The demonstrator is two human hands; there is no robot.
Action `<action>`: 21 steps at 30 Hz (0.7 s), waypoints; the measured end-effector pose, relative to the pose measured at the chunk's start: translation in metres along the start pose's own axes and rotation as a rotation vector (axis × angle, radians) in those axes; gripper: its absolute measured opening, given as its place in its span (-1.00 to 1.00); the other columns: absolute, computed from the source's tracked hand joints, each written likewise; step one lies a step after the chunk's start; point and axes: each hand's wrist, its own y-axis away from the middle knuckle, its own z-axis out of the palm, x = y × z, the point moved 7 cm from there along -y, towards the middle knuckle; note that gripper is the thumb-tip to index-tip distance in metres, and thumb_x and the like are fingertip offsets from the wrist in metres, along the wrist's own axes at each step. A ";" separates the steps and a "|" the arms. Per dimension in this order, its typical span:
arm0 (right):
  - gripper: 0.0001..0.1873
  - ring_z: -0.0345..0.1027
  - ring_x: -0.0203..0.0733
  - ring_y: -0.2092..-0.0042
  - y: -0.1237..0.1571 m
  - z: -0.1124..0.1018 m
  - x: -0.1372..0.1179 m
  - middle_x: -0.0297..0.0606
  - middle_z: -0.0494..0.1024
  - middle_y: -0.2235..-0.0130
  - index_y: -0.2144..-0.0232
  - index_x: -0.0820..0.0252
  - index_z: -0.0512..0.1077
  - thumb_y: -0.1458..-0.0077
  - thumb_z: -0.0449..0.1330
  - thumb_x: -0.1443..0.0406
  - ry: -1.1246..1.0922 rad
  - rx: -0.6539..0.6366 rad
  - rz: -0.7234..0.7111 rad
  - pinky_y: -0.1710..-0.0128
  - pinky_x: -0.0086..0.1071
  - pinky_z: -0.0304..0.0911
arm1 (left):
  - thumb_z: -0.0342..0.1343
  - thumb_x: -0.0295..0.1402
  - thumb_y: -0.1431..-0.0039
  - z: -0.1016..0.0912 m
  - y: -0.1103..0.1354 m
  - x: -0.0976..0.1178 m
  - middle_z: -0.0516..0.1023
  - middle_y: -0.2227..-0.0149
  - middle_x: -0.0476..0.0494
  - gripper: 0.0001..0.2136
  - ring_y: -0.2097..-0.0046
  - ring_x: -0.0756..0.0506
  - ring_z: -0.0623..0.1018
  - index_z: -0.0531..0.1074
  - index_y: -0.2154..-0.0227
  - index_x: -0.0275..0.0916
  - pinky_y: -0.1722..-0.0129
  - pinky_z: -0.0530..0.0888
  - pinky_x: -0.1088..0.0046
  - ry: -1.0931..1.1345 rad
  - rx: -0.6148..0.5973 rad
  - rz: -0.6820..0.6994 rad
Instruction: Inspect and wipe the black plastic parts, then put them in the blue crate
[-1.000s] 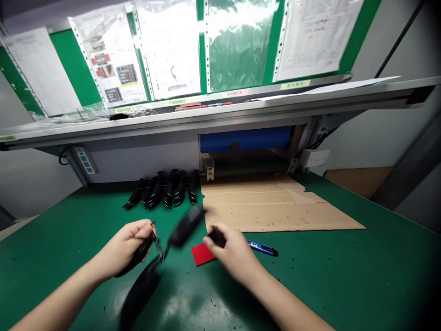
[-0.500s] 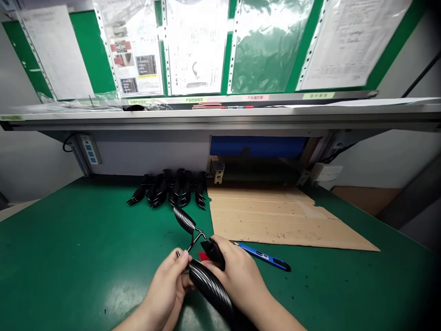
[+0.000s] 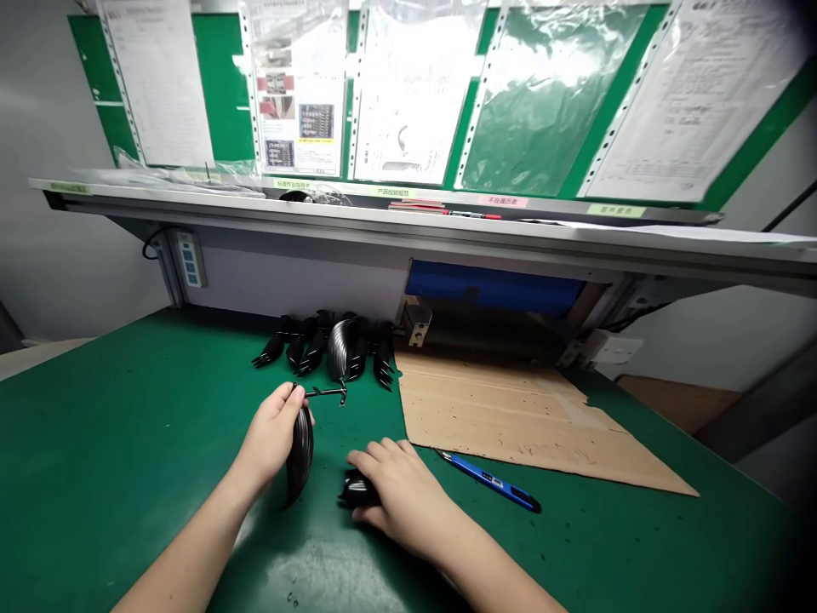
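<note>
My left hand pinches a thin black plastic runner at its left end. One ribbed, curved black piece hangs below those fingers; another ribbed piece stands up from the runner's far end, in front of the row of black parts. Lower and to the right, my right hand curls over a glossy black piece close to the green table. Its palm side is hidden, so whether anything else is in it cannot be seen.
Several similar black parts lie in a row at the back. A cardboard sheet lies on the right, with a blue utility knife along its front edge. A metal shelf with papers above spans the back.
The hands have drawn apart. My left hand moved left and away from me with the runner; one black piece is now apart from it, in my right hand. The view has tilted slightly.
</note>
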 end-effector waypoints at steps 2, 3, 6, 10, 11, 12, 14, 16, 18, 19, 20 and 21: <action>-0.24 0.24 -0.05 0.14 -0.007 -0.006 -0.008 -0.31 0.39 0.20 0.08 0.08 0.36 0.31 0.56 0.06 -0.023 0.054 -0.036 0.11 -0.25 0.18 | -0.09 0.03 -0.19 -0.003 -0.003 0.000 0.40 0.51 0.00 -0.64 0.54 0.02 0.29 0.24 0.40 -0.20 0.54 0.21 0.54 0.007 -0.044 -0.011; -0.27 0.23 -0.04 0.12 -0.008 -0.013 -0.009 -0.29 0.37 0.18 0.10 0.10 0.36 0.30 0.55 0.04 -0.025 0.112 -0.041 0.11 -0.25 0.19 | -0.10 0.03 -0.20 -0.003 -0.002 0.000 0.39 0.53 0.01 -0.64 0.56 0.03 0.27 0.24 0.40 -0.20 0.55 0.20 0.55 0.001 -0.080 -0.021; -0.46 0.10 0.11 -0.08 -0.001 -0.044 -0.007 -0.14 0.29 -0.01 0.07 0.13 0.34 0.07 0.48 0.24 0.127 0.316 -0.051 -0.05 -0.10 0.06 | -0.01 -0.01 -0.17 0.008 0.008 0.005 0.35 0.58 0.02 -0.65 0.58 0.03 0.22 0.27 0.47 -0.23 0.57 0.17 0.55 -0.040 -0.243 -0.049; -0.61 0.17 0.08 -0.03 0.006 -0.052 -0.014 -0.17 0.38 0.07 0.14 0.12 0.39 0.02 0.27 0.53 0.302 0.167 -0.162 -0.04 -0.07 0.02 | 0.01 -0.19 -0.19 0.033 0.034 0.031 0.27 0.55 0.06 -0.72 0.48 0.01 0.21 0.25 0.55 -0.23 0.47 0.18 0.52 -0.276 -0.517 0.138; -0.70 0.27 -0.03 0.09 0.007 -0.047 -0.017 -0.26 0.43 0.20 0.27 0.13 0.40 0.03 0.25 0.55 0.255 0.064 -0.184 0.04 -0.18 0.10 | -0.02 -0.22 -0.21 0.038 0.041 0.038 0.25 0.54 0.06 -0.73 0.46 0.01 0.21 0.26 0.55 -0.23 0.44 0.18 0.51 -0.334 -0.584 0.204; -0.76 0.30 -0.15 0.23 0.010 -0.040 -0.020 -0.36 0.43 0.32 0.39 0.14 0.37 0.05 0.27 0.54 0.172 -0.052 -0.207 0.16 -0.31 0.15 | -0.05 -0.23 -0.22 0.043 0.048 0.042 0.25 0.53 0.05 -0.74 0.44 0.00 0.23 0.27 0.54 -0.22 0.43 0.18 0.50 -0.357 -0.653 0.246; -0.71 0.25 -0.31 0.43 0.016 -0.027 -0.025 -0.50 0.37 0.47 0.54 0.16 0.27 0.08 0.34 0.46 0.002 -0.248 -0.240 0.41 -0.47 0.11 | -0.08 -0.21 -0.23 0.051 0.057 0.042 0.29 0.52 0.03 -0.74 0.44 -0.01 0.26 0.28 0.52 -0.21 0.42 0.21 0.49 -0.305 -0.782 0.220; -0.67 0.21 -0.34 0.51 0.015 -0.023 -0.019 -0.53 0.34 0.54 0.58 0.16 0.24 0.10 0.36 0.42 0.024 -0.272 -0.202 0.49 -0.47 0.05 | -0.08 -0.17 -0.22 0.052 0.056 0.034 0.30 0.52 0.03 -0.73 0.45 -0.01 0.27 0.27 0.51 -0.21 0.45 0.21 0.50 -0.245 -0.802 0.141; -0.75 0.23 -0.26 0.52 0.006 -0.034 0.001 -0.45 0.37 0.55 0.58 0.16 0.26 0.03 0.28 0.42 0.258 -0.085 -0.045 0.44 -0.40 0.07 | -0.07 -0.14 -0.22 0.047 0.045 0.025 0.26 0.53 0.05 -0.71 0.46 0.00 0.24 0.23 0.52 -0.21 0.46 0.19 0.50 -0.226 -0.637 0.103; -0.80 0.26 -0.19 0.50 0.003 -0.044 0.012 -0.40 0.40 0.53 0.55 0.16 0.29 -0.03 0.23 0.40 0.380 0.049 0.060 0.41 -0.35 0.09 | -0.07 -0.13 -0.22 0.041 0.038 0.022 0.23 0.54 0.07 -0.70 0.47 0.00 0.22 0.21 0.53 -0.21 0.47 0.18 0.50 -0.208 -0.505 0.096; -0.83 0.29 -0.13 0.49 0.002 -0.053 0.021 -0.35 0.42 0.51 0.52 0.15 0.31 -0.10 0.18 0.35 0.453 0.176 0.169 0.40 -0.31 0.10 | -0.08 -0.10 -0.23 0.035 0.032 0.019 0.22 0.55 0.07 -0.68 0.48 0.00 0.22 0.19 0.53 -0.20 0.48 0.18 0.49 -0.170 -0.363 0.085; -0.82 0.31 -0.09 0.49 0.003 -0.060 0.029 -0.32 0.45 0.50 0.49 0.13 0.33 -0.17 0.13 0.27 0.453 0.282 0.264 0.43 -0.30 0.12 | -0.11 -0.08 -0.24 0.028 0.027 0.016 0.23 0.56 0.07 -0.68 0.50 0.00 0.22 0.18 0.52 -0.19 0.48 0.19 0.49 -0.111 -0.217 0.069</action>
